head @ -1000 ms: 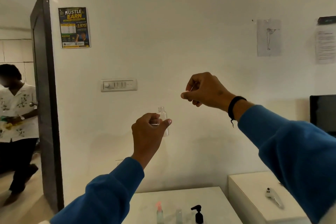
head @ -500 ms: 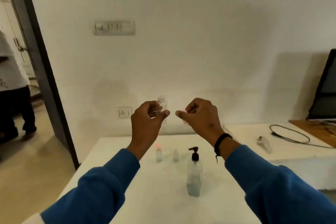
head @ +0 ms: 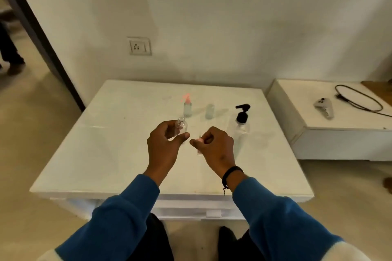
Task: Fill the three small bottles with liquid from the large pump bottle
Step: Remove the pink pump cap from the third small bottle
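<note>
Doorway (head: 31, 34): far left, a dark frame edge, with someone's legs just visible past it.
Socket (head: 139, 46): on the white wall, above the table's back edge.
Table (head: 106, 154): white, square, directly in front of the person.
Left hand (head: 164, 150): raised over the table's middle, fingers and thumb curled round an open clear bottle (head: 181, 125) held upright, its mouth uncapped.
Pink-top bottle (head: 187, 106): small, standing upright on the table behind the left hand, spray cap on.
Plain bottle (head: 209, 111): small and clear, upright just right of the pink-top one; whether it has a cap cannot be told.
Right hand (head: 216, 148): close beside the left, thumb and fingers pinching a pink cap (head: 199, 141) with a thin clear tube hanging below it. A black band circles the wrist.
Pump bottle (head: 241, 122): large, clear, black pump head, upright behind the right hand.
Side table (head: 339, 133): white, lower, apart to the right; it carries a pale controller (head: 324, 107) and a looped black cable (head: 358, 99).
</note>
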The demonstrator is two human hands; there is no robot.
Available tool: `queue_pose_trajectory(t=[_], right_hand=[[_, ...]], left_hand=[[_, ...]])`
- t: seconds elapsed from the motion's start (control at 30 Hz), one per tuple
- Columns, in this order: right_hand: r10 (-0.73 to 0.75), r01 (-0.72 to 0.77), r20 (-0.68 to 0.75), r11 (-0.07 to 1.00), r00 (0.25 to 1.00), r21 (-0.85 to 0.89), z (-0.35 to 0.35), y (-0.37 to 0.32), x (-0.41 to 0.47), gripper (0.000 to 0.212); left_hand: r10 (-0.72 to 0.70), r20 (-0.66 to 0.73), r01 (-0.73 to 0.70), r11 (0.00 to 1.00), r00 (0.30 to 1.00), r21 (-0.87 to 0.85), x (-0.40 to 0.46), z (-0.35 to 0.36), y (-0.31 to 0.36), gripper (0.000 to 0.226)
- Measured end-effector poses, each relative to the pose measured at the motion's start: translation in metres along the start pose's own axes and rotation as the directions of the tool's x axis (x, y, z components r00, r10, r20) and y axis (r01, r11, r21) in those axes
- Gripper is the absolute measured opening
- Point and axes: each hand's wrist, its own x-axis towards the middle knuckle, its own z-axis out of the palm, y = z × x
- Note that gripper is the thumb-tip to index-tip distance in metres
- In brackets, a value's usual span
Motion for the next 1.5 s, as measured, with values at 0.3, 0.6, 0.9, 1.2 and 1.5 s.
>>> queue_pose_trajectory(t=[0.3, 0.6, 0.9, 1.2, 1.5], right_hand=[[0.082, -0.073, 0.097, 0.993, 0.992, -0.09, 0.084, 0.064, 0.028, 0.029], [0.1, -0.076, 0.114, 0.978, 0.988, -0.195, 0.131, 0.095, 0.077, 0.029], [0.105, -0.08, 0.097, 0.969, 0.99, -0.234, 0.142, 0.106, 0.095, 0.03], [0.108, -0.093, 0.057, 0.972, 0.993, -0.218, 0.125, 0.103, 0.089, 0.031], [0.026, -0.02, 0.026, 0.976, 0.999, -0.217, 0.087, 0.073, 0.069, 0.024]], left_hand=[[-0.185, -0.064, 0.186, 0.982, 0.981, 0.021, 0.022, 0.009, -0.091, 0.037], [-0.159, -0.128, 0.164, 0.986, 0.979, 0.028, 0.065, 0.013, -0.124, 0.034], [-0.187, -0.174, 0.2, 0.978, 0.967, 0.06, 0.076, 0.007, -0.144, 0.035], [-0.141, -0.171, 0.161, 0.981, 0.975, 0.108, 0.076, 0.005, -0.136, 0.037], [-0.054, -0.152, 0.075, 0.988, 0.987, 0.136, 0.071, 0.001, -0.11, 0.037]])
